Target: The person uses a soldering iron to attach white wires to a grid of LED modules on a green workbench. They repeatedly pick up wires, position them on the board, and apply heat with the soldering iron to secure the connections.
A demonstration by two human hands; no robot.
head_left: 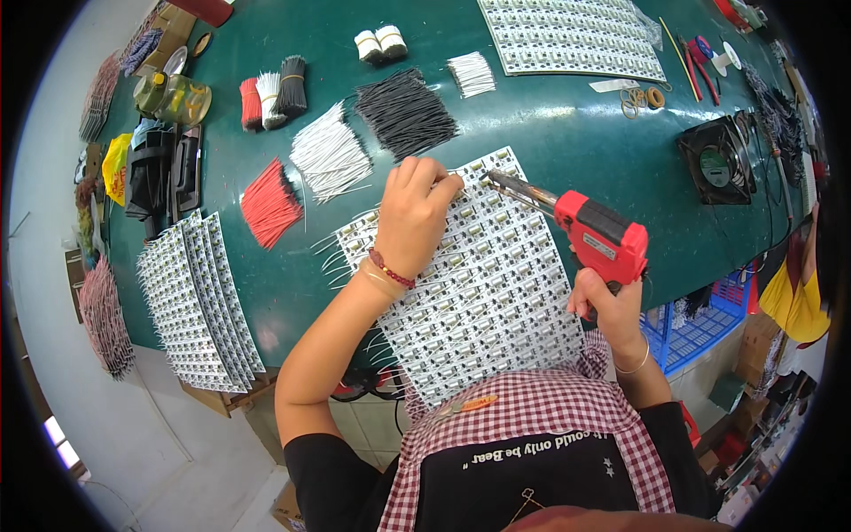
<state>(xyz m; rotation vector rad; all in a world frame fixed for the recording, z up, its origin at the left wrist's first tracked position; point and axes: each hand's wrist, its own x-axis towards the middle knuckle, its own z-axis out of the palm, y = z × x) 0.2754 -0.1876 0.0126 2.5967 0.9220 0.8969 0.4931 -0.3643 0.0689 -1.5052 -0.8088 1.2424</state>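
My right hand grips a red-and-black soldering gun by its handle. The gun's thin metal tip points left, at the upper part of a panel of small white circuit boards. Over that panel's top edge is my left hand, its thumb and forefinger closed together close to the tip. What they pinch, if anything, is too small to make out. Thin white wires stick out along the panel's left side. Beyond my left hand lie loose piles of black wires, white wires and red wires.
Stacked wired panels overhang the green table's left edge. Another board panel lies at the back. A black fan, red pliers and rubber bands sit right; a blue crate stands below.
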